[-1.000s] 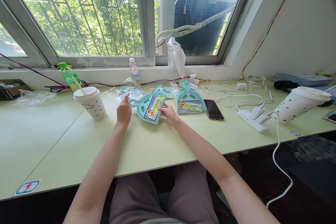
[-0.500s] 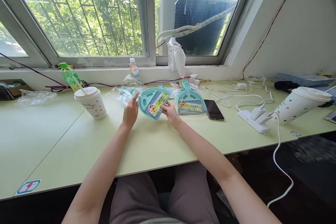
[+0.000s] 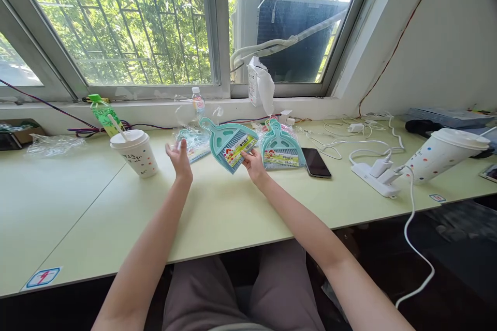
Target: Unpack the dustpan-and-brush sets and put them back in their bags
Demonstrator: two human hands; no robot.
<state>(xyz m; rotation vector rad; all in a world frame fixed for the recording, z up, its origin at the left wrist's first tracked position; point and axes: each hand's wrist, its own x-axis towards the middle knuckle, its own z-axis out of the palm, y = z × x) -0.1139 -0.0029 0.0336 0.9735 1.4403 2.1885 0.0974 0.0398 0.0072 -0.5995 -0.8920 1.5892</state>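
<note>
Pinched at its lower right corner by my right hand (image 3: 254, 164) is a mint-green dustpan (image 3: 219, 140) with a brush and a printed label, tilted with its handle to the upper left. My left hand (image 3: 180, 161) is apart from it, fingers spread, holding nothing. Behind that hand lies another blue-green packaged set (image 3: 198, 144) in clear plastic, partly hidden. To the right of the held dustpan rests a matching dustpan set (image 3: 278, 142) with a similar label, in clear wrap. A black phone (image 3: 316, 162) lies against its right side.
A white paper cup with a straw (image 3: 136, 152) and a green-capped bottle (image 3: 104, 113) stand at the left, near crumpled plastic wrap (image 3: 54, 144). At the right are a power strip (image 3: 375, 178), loose white cables and a tilted white cup (image 3: 446, 155). A small bottle (image 3: 198, 101) stands by the sill.
My left hand has let go of the dustpan and moved left, opening. The held dustpan has turned so its handle shows; the clear plastic behind has shifted.
</note>
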